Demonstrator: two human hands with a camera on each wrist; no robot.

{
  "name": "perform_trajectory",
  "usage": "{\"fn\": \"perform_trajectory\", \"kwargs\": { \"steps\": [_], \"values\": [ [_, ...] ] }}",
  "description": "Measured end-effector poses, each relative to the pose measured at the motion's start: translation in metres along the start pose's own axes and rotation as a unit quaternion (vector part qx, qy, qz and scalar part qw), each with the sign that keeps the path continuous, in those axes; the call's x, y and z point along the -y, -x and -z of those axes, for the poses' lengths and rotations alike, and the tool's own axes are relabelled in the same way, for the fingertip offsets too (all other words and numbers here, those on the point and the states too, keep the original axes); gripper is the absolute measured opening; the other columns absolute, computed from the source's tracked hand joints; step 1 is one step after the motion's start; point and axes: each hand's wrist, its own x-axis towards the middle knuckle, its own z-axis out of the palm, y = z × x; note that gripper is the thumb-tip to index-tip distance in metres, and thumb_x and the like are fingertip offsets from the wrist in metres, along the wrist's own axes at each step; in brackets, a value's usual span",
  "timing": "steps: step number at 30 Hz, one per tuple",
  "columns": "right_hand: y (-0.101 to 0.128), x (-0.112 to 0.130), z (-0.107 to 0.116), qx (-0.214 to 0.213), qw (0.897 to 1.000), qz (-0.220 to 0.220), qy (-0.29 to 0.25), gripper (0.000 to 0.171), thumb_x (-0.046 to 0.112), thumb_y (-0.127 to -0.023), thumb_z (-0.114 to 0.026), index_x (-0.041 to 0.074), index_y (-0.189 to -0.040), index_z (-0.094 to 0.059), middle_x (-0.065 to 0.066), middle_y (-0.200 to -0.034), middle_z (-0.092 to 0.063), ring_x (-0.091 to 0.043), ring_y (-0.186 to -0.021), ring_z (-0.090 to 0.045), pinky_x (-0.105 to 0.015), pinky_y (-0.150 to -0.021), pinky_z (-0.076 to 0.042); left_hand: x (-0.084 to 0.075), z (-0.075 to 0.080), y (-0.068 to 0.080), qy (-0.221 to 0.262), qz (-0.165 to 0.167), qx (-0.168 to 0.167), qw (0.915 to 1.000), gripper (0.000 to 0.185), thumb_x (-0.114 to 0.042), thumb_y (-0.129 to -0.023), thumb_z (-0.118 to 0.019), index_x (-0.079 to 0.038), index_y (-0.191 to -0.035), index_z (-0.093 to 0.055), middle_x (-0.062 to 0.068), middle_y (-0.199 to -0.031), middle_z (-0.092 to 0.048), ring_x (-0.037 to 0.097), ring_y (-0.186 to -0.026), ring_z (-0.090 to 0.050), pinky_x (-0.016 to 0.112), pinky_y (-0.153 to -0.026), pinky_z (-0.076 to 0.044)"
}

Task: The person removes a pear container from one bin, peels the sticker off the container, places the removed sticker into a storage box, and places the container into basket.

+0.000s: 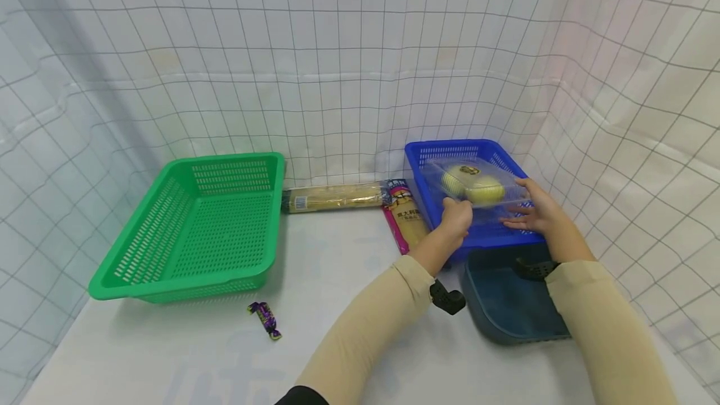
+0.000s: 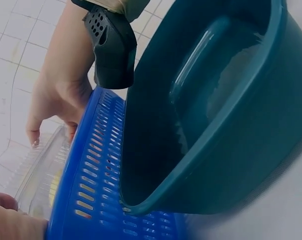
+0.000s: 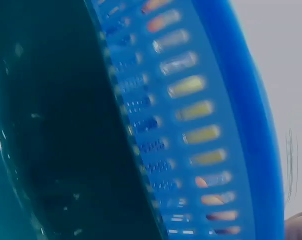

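In the head view, a clear plastic box (image 1: 435, 170) with a gold-and-dark label sits tilted in the blue basket (image 1: 415, 158). Two pale yellow round things (image 1: 485, 190) with ridged sides show through it; their kind is unclear. My left hand (image 1: 457, 217) grips the box's near left edge. At the right end my right hand (image 1: 539, 208) holds it, thumb on top and fingers spread lower down. The left wrist view shows the right hand (image 2: 61, 97) around the end of the box (image 2: 41, 175). In the right wrist view, the basket wall (image 3: 225, 95) hides most of the box.
A dark teal basin (image 1: 500, 324) stands against the basket's near side. Left of the basket lie a pasta packet (image 1: 406, 217) and a long noodle packet (image 1: 337, 197). A green basket (image 1: 225, 236) stands at left, with a purple-wrapped candy (image 1: 265, 319) in front. Grid-patterned cloth (image 1: 337, 49) hangs behind.
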Motion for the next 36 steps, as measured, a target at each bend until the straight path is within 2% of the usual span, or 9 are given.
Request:
{"fn": "perform_trajectory", "kwargs": {
  "steps": [5, 11, 13, 17, 20, 24, 31, 33, 36],
  "values": [
    [0.005, -0.001, -0.007, -0.027, 0.998, 0.017, -0.056, 0.087, 0.048, -0.099, -0.039, 0.020, -0.151, 0.025, -0.017, -0.160, 0.011, -0.044, -0.142, -0.014, -0.051, -0.105, -0.029, 0.001, 0.003, 0.004, -0.025, -0.035, 0.031, 0.9986, 0.014, -0.016, -0.098, -0.053, -0.009, -0.101, -0.041, 0.006, -0.090, -0.046, 0.022, -0.081, -0.045, 0.038, -0.073, -0.041],
    [0.015, 0.003, -0.010, -0.050, 0.995, 0.067, -0.050, 0.084, 0.041, -0.098, -0.038, 0.013, -0.153, 0.019, -0.021, -0.159, 0.005, -0.047, -0.140, -0.017, -0.052, -0.098, -0.039, -0.003, 0.012, 0.016, -0.076, -0.061, 0.066, 0.9931, 0.020, -0.030, -0.100, -0.056, -0.013, -0.099, -0.044, 0.005, -0.097, -0.052, 0.021, -0.092, -0.049, 0.041, -0.083, -0.042],
    [0.019, 0.006, -0.009, -0.052, 0.994, 0.074, -0.059, 0.082, 0.040, -0.098, -0.040, 0.016, -0.154, 0.015, -0.021, -0.159, 0.005, -0.048, -0.139, -0.018, -0.053, -0.095, -0.042, -0.005, 0.019, 0.020, -0.109, -0.081, 0.089, 0.9867, 0.024, -0.037, -0.099, -0.055, -0.014, -0.099, -0.046, 0.004, -0.097, -0.054, 0.021, -0.092, -0.052, 0.039, -0.081, -0.044],
    [0.028, 0.012, -0.005, -0.044, 0.993, 0.065, -0.093, 0.079, 0.040, -0.098, -0.047, 0.024, -0.153, 0.007, -0.016, -0.160, 0.005, -0.045, -0.138, -0.023, -0.053, -0.094, -0.043, -0.009, 0.040, 0.019, -0.164, -0.148, 0.152, 0.9635, 0.040, -0.052, -0.096, -0.054, -0.012, -0.094, -0.052, 0.005, -0.089, -0.057, 0.018, -0.081, -0.053, 0.033, -0.069, -0.044],
    [0.035, 0.016, 0.000, -0.026, 0.993, 0.057, -0.104, 0.079, 0.041, -0.098, -0.049, 0.026, -0.153, 0.006, -0.013, -0.161, 0.007, -0.051, -0.116, -0.051, -0.052, -0.095, -0.043, -0.012, 0.058, 0.012, -0.162, -0.190, 0.168, 0.9535, 0.047, -0.057, -0.094, -0.054, -0.011, -0.094, -0.057, 0.007, -0.090, -0.065, 0.018, -0.078, -0.060, 0.029, -0.066, -0.045],
    [0.042, 0.019, 0.003, -0.004, 0.993, 0.052, -0.107, 0.075, 0.040, -0.098, -0.051, 0.026, -0.151, 0.000, -0.012, -0.161, 0.005, -0.039, -0.075, -0.066, -0.051, -0.094, -0.044, -0.019, 0.076, -0.004, -0.128, -0.194, 0.137, 0.9629, 0.052, -0.058, -0.094, -0.053, -0.008, -0.107, -0.057, 0.012, -0.098, -0.068, 0.022, -0.085, -0.065, 0.032, -0.073, -0.049],
    [0.051, 0.018, 0.005, 0.011, 0.996, 0.052, -0.066, 0.076, 0.041, -0.098, -0.050, 0.022, -0.149, 0.003, -0.018, -0.156, -0.004, -0.036, -0.074, -0.066, -0.053, -0.098, -0.038, -0.033, 0.102, -0.027, -0.045, -0.115, 0.105, 0.9869, 0.075, -0.060, -0.094, -0.052, -0.001, -0.139, -0.040, 0.022, -0.130, -0.051, 0.034, -0.110, -0.057, 0.046, -0.093, -0.049],
    [0.053, 0.018, 0.005, 0.019, 0.997, 0.051, -0.060, 0.077, 0.041, -0.099, -0.049, 0.024, -0.148, 0.009, -0.019, -0.155, -0.003, -0.035, -0.074, -0.066, -0.054, -0.097, -0.040, -0.038, 0.110, -0.030, -0.015, -0.089, 0.109, 0.9899, 0.079, -0.060, -0.094, -0.050, -0.002, -0.146, -0.035, 0.023, -0.140, -0.044, 0.039, -0.119, -0.052, 0.046, -0.096, -0.047],
    [0.056, 0.019, 0.005, 0.038, 0.996, 0.051, -0.060, 0.079, 0.041, -0.099, -0.047, 0.028, -0.147, 0.016, -0.023, -0.143, -0.019, -0.034, -0.077, -0.066, -0.053, -0.091, -0.048, -0.044, 0.118, -0.032, 0.020, -0.065, 0.121, 0.9904, 0.083, -0.060, -0.095, -0.049, -0.003, -0.151, -0.027, 0.025, -0.145, -0.039, 0.043, -0.126, -0.046, 0.045, -0.097, -0.046]
  ]
}}
